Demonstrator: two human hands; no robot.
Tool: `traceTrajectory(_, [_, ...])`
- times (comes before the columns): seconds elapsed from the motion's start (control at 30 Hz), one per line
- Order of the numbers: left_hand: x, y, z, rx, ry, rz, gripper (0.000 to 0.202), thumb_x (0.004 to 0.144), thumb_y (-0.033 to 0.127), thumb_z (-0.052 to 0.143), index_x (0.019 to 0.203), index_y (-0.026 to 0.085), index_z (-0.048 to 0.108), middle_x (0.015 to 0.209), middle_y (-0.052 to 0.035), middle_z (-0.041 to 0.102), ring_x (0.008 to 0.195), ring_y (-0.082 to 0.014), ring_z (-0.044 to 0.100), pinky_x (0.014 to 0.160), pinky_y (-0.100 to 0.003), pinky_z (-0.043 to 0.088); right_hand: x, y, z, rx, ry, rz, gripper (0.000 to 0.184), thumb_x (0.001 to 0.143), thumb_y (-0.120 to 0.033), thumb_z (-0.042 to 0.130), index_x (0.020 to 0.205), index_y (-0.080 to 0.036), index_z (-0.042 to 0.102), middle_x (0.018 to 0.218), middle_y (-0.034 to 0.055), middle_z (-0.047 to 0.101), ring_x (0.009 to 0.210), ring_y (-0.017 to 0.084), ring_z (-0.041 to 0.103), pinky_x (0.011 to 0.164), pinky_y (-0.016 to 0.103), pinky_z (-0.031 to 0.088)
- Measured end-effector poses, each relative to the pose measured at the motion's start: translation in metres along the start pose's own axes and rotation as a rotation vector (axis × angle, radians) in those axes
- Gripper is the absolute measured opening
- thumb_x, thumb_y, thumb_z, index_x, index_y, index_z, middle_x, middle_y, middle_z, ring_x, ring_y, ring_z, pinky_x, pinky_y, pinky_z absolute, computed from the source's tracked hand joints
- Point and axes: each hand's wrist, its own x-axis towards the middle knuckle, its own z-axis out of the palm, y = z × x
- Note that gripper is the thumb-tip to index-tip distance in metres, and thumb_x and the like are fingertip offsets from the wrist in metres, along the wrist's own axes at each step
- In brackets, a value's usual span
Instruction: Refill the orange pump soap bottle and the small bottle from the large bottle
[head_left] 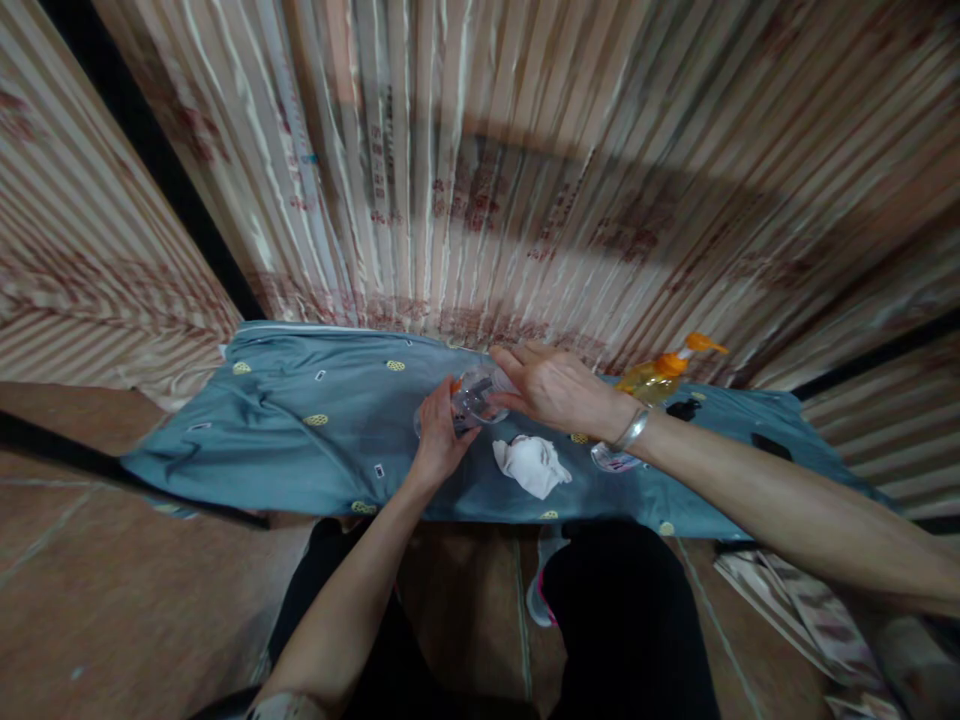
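Note:
A clear plastic bottle (pixel 474 396) lies tilted above the cloth-covered bench, its far end pointing up to the right. My left hand (pixel 441 432) is closed around its lower part. At the other end, my right hand (pixel 559 388) has its fingers closed over the bottle's top, hiding the neck. Whether a cap is in those fingers cannot be made out. Just below the hands lies a crumpled white cloth or tissue (pixel 532 466). A pump bottle (pixel 651 382) of yellow liquid with an orange pump top stands behind my right wrist.
Blue-green fabric with pineapple prints (pixel 300 450) covers the bench. Under my right forearm sits a clear plastic item (pixel 615 458). Farther right are a small black object (pixel 683 409) and a flat dark object (pixel 771 446). A striped curtain (pixel 480 180) hangs behind; dark posts (pixel 161 165) flank the bench.

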Motion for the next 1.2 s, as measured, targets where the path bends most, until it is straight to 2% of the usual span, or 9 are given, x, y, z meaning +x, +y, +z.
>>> traceTrajectory(0.17, [0.001,0.0,-0.001,0.005,-0.015,-0.008,0.102,0.073,0.019,0.089,0.16,0.021,0.035,0.15,-0.0215,0.06,0.136,-0.0398,0.062,0.118,-0.062,0.044,0.0,0.002,0.005,-0.005,-0.015,-0.005,0.035,0.112,-0.037,0.045,0.121,-0.009,0.065,0.11,0.0211,0.075,0.104,0.031,0.068,0.078,0.035,0.045])
traceTrajectory(0.4, [-0.001,0.004,-0.001,-0.018,-0.05,0.012,0.097,0.073,0.017,0.088,0.158,0.021,0.039,0.148,-0.0214,0.062,0.14,-0.0411,0.06,0.122,-0.065,0.039,0.008,0.01,0.006,0.052,-0.116,0.07,0.05,0.115,-0.04,0.036,0.111,-0.007,0.073,0.091,0.0213,0.08,0.09,0.03,0.076,0.071,0.034,0.043])
traceTrajectory(0.57, [0.003,0.005,-0.003,-0.038,-0.04,-0.024,0.095,0.073,0.017,0.088,0.156,0.019,0.042,0.147,-0.0211,0.063,0.138,-0.0424,0.061,0.12,-0.064,0.041,0.004,0.037,0.019,0.347,-0.03,0.202,0.053,0.116,-0.046,0.034,0.11,-0.013,0.075,0.097,0.0148,0.082,0.09,0.025,0.078,0.074,0.03,0.046])
traceTrajectory(0.73, [0.01,0.004,-0.01,-0.076,-0.008,-0.095,0.104,0.071,0.022,0.091,0.159,0.02,0.037,0.148,-0.0202,0.062,0.136,-0.0398,0.063,0.118,-0.059,0.047,-0.031,0.03,0.08,0.574,-0.009,0.361,0.042,0.113,-0.04,0.043,0.136,-0.013,0.065,0.117,0.0154,0.081,0.109,0.026,0.077,0.092,0.034,0.055])
traceTrajectory(0.83, [0.012,0.007,-0.012,-0.105,-0.002,-0.125,0.105,0.07,0.027,0.092,0.16,0.021,0.037,0.152,-0.0202,0.06,0.139,-0.0382,0.062,0.118,-0.055,0.048,-0.057,-0.007,0.132,0.556,-0.07,0.364,0.068,0.102,-0.043,0.066,0.158,-0.011,0.047,0.157,0.027,0.058,0.147,0.033,0.058,0.113,0.044,0.051])
traceTrajectory(0.9, [0.012,0.01,-0.012,-0.121,0.002,-0.149,0.106,0.071,0.029,0.092,0.16,0.021,0.035,0.154,-0.0201,0.059,0.139,-0.0369,0.062,0.116,-0.052,0.051,-0.069,-0.033,0.162,0.524,-0.111,0.379,0.091,0.091,-0.049,0.079,0.165,-0.012,0.039,0.167,0.0311,0.044,0.156,0.04,0.046,0.118,0.053,0.048])
traceTrajectory(0.93, [0.013,0.012,-0.012,-0.138,0.001,-0.173,0.106,0.07,0.029,0.093,0.159,0.022,0.035,0.154,-0.0196,0.059,0.138,-0.0361,0.064,0.114,-0.051,0.053,-0.074,-0.043,0.174,0.51,-0.122,0.389,0.093,0.09,-0.049,0.081,0.165,-0.014,0.039,0.168,0.0314,0.041,0.156,0.041,0.045,0.118,0.057,0.048])
traceTrajectory(1.03, [0.012,0.018,-0.009,-0.196,-0.013,-0.261,0.105,0.065,0.028,0.095,0.154,0.023,0.039,0.147,-0.0166,0.065,0.127,-0.034,0.071,0.104,-0.046,0.058,-0.078,-0.057,0.2,0.498,-0.044,0.41,0.058,0.1,-0.031,0.065,0.156,-0.019,0.054,0.166,0.0277,0.048,0.153,0.039,0.05,0.115,0.06,0.051])
traceTrajectory(1.2, [0.012,0.023,0.0,-0.237,-0.047,-0.34,0.09,0.059,0.032,0.098,0.136,0.022,0.052,0.122,-0.0112,0.075,0.107,-0.0327,0.077,0.09,-0.045,0.062,-0.068,-0.033,0.209,0.679,0.157,0.565,0.041,0.1,-0.013,0.048,0.133,-0.018,0.07,0.128,0.0196,0.078,0.119,0.03,0.075,0.1,0.049,0.062])
